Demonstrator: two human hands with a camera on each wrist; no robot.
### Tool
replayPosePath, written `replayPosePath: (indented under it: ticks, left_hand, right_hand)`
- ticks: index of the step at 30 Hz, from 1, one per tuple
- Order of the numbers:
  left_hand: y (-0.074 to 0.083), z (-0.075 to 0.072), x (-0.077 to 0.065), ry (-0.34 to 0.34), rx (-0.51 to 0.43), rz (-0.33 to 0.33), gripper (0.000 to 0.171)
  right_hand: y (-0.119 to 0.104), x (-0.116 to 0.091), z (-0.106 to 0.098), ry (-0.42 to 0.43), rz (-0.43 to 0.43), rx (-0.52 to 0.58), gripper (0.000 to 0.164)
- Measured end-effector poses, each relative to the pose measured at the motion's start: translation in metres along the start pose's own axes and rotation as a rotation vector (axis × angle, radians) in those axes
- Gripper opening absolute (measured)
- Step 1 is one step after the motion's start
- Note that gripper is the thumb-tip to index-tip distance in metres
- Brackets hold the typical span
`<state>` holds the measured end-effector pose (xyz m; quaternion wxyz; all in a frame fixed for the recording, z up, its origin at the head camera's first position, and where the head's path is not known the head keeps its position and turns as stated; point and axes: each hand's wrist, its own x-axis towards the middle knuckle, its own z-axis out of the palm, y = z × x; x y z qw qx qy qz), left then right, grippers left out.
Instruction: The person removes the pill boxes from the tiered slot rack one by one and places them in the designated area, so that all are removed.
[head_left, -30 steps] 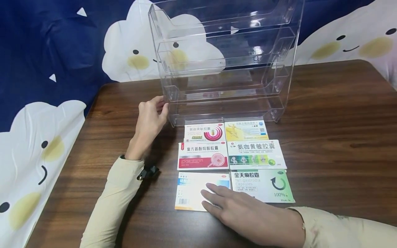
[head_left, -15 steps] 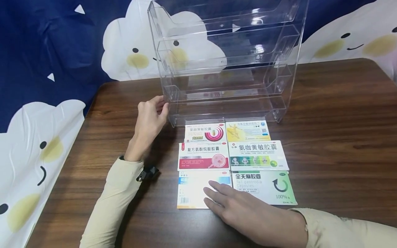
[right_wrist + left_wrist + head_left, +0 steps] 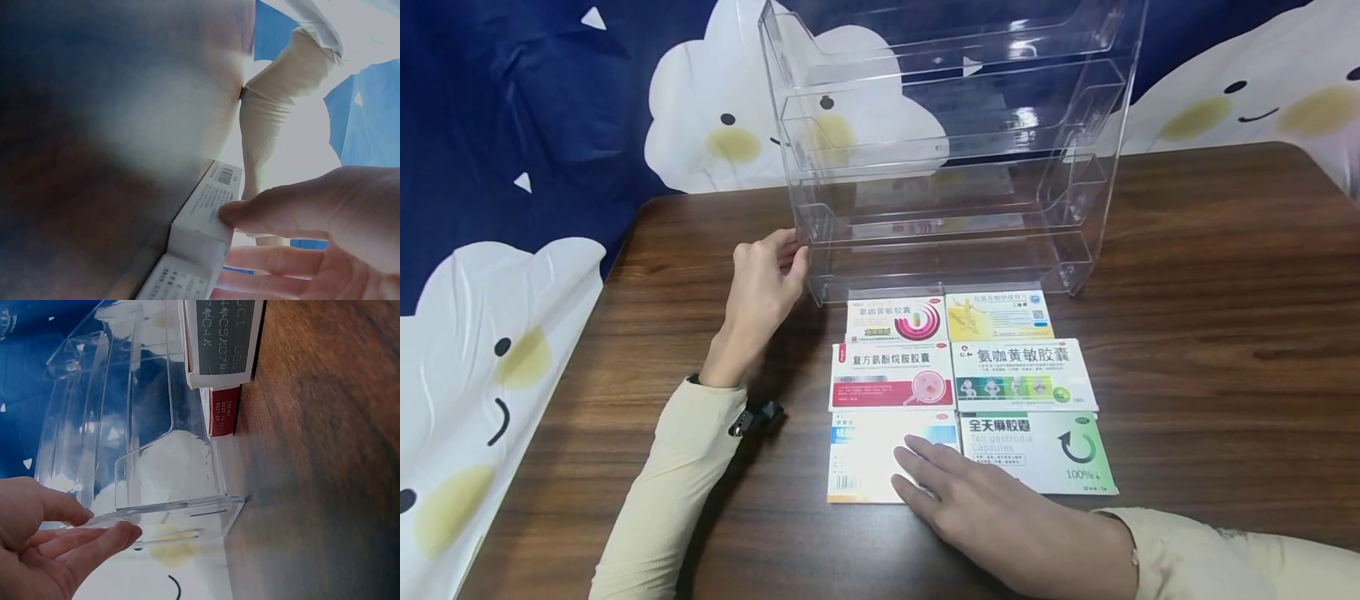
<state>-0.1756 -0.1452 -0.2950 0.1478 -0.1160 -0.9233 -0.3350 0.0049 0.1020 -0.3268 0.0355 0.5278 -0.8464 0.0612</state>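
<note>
My left hand [image 3: 760, 287] pinches the lower left side panel of a clear plastic tiered rack [image 3: 940, 243]; in the left wrist view, thumb and fingers lie on either side of that panel. Below the rack, several medicine boxes lie flat in two columns. With fingers nearly straight, my right hand [image 3: 1000, 521] rests over the nearest left box, a white one [image 3: 861, 467] with blue and orange edges. The right wrist view has the thumb against that box's side [image 3: 212, 194]. Beside it lies a green-and-white capsule box [image 3: 1037, 450], partly behind the hand.
Farther up lie a red-and-white box [image 3: 891, 377], a green-banded white box [image 3: 1022, 375], a pink-ringed box [image 3: 895, 321] and a yellow box [image 3: 998, 317]. All sit on a brown wooden table [image 3: 1217, 375]. A blue cloth [image 3: 572, 92] with clouds hangs behind.
Both hands keep nearly the same places. The view has shifted slightly, and the rack and boxes stay put.
</note>
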Motion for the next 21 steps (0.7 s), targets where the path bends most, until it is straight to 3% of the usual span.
replayPosePath:
  ticks: [9,13,18,21]
  left_hand:
    - [-0.002,0.000,0.002,0.005,-0.017,0.001,0.027]
    - [-0.006,-0.005,-0.003,-0.018,0.003,-0.008,0.025]
    - [-0.017,-0.014,-0.012,-0.039,0.039,0.000,0.026]
    - [-0.023,-0.022,-0.017,-0.015,0.051,0.016,0.027]
  right_hand:
    - [0.004,0.001,-0.002,0.043,-0.011,-0.041,0.047]
    - [0.017,-0.003,-0.009,0.068,-0.011,0.059,0.046]
    - [0.049,-0.025,-0.022,0.094,0.130,0.228,0.050]
    - [0.070,-0.041,-0.028,0.150,0.235,0.257,0.052]
